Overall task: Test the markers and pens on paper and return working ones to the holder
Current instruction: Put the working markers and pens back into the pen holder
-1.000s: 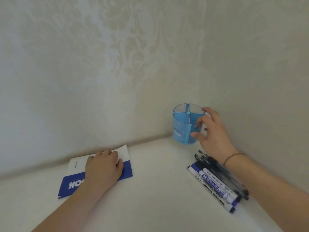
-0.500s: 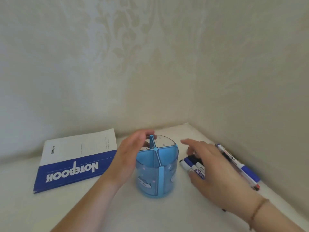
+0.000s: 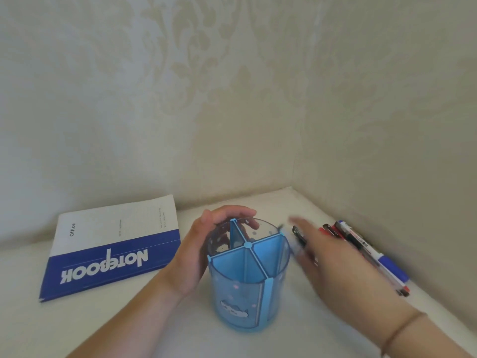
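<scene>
nearest to us on the white tabletop [image 3: 144, 329] stands our blue pen holder [image 3: 249, 280], upright, its four compartments divided by a cross-shaped partition and showing nothing inside them. our left hand [image 3: 206, 248] wraps round the holder's left and far side, fingers curled over the far rim and touching it, thumb toward the near left wall, so it is grasping the holder. our right hand [image 3: 333, 257] hovers just right of the holder, blurred by motion, fingers stretched out and loose over the pile of pens; we cannot tell whether the fingertips touch any of them. a thin bracelet [image 3: 398, 332] circles the right wrist.

the markers and pens [image 3: 371, 251] lie flat along the tabletop's right edge, close against the right wall, partly hidden under the right hand: a black-tipped pen [image 3: 299, 237] pokes out beside the holder's rim, and a white marker with a blue cap [image 3: 393, 266] lies at the outer side, with red and dark pens next to it.

farther left, toward the tabletop's back edge, a blue and white notebook [image 3: 113, 244] lies closed and flat, well apart from the holder. patterned wallpaper [image 3: 232, 99] covers both walls meeting at the far right corner.
</scene>
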Tool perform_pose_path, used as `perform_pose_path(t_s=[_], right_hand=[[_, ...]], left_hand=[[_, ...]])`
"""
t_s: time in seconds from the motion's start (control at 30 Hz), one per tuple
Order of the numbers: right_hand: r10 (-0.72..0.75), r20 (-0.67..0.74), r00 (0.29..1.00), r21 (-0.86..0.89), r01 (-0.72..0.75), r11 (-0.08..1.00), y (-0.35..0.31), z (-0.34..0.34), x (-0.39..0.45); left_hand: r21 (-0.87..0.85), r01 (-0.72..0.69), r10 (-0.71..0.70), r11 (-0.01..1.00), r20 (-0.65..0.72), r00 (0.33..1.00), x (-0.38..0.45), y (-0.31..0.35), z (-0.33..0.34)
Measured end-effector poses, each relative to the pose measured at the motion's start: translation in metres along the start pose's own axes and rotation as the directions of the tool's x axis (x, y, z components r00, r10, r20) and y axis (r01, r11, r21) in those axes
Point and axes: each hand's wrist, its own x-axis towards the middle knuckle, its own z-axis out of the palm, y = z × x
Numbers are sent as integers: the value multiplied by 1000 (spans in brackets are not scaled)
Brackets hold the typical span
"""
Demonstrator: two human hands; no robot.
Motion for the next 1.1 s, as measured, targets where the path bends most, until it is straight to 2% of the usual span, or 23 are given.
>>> perform_pose_path(t_s=[0.03, 0.07, 0.13, 0.17, 0.23, 0.3, 0.4, 0.43, 0.47, 0.53, 0.6, 0.67, 0.73, 0.77, 0.83, 0.87, 0.93, 1.0, 1.1], right_hand=[[19, -137, 990, 196, 9, 981, 1, -8, 6], [32, -280, 959, 407, 88, 909, -2, -16, 10], [82, -454, 887, 684, 288, 670, -14, -30, 8], [65, -508, 859, 718, 381, 582, -18, -32, 4], [-15, -573, 819, 677, 484, 555, -24, -33, 0], [-26, -618, 786, 662, 538, 522, -23, -33, -2], [10, -587, 810, 736, 528, 425, -30, -32, -3], [-14, -547, 837, 742, 492, 456, -30, -28, -4], [-56, -497, 866, 717, 446, 535, -31, -23, -5], [-146, -395, 907, 588, 372, 719, -29, -12, -8], [-182, -370, 911, 447, 347, 824, -26, -7, -9], [-177, -366, 914, 448, 340, 827, -20, -12, -6], [-41, -355, 934, 529, 237, 815, -1, -21, 2], [40, -342, 939, 487, 141, 862, 16, -23, 9], [183, -260, 948, 206, -131, 970, 56, -27, 23], [258, -199, 945, 71, -249, 966, 73, -26, 27], [368, -65, 928, -73, -372, 925, 90, -22, 30], [388, 41, 921, -159, -377, 912, 87, -19, 29], [306, 79, 949, -170, -289, 942, 73, -17, 27]], left_hand=[[-3, 4, -4, 1000, 5, 1000, 1, -1, 1], [0, 5, -5, 1000, 9, 1000, 2, -2, 1], [-5, 6, -6, 1000, 18, 1000, 3, -4, 3], [-9, 8, -8, 1000, 16, 1000, 4, -4, 3], [-15, 13, -12, 1000, 8, 1000, 4, -4, 2], [-24, 19, -19, 1000, 5, 1000, 4, -4, 2], [-23, 11, -11, 1000, -2, 1000, 4, -5, 1], [-21, 1, -1, 1000, -8, 1000, 4, -6, 1], [-22, -14, 13, 1000, -17, 1000, 3, -7, 1], [-24, -46, 44, 999, -46, 998, 2, -7, 0], [-14, -63, 61, 998, -66, 996, 1, -8, -1], [-3, -73, 73, 997, -86, 994, 0, -7, -3], [12, -86, 87, 996, -116, 990, 0, -5, -3], [19, -93, 95, 995, -132, 987, 1, -4, -3], [26, -111, 113, 994, -170, 979, 3, -3, -3], [31, -120, 123, 992, -183, 975, 3, -3, -4], [37, -125, 130, 992, -197, 972, 3, -4, -4], [13, -115, 115, 993, -205, 972, 3, -5, -4], [17, -122, 123, 992, -211, 970, 2, -2, -2]])
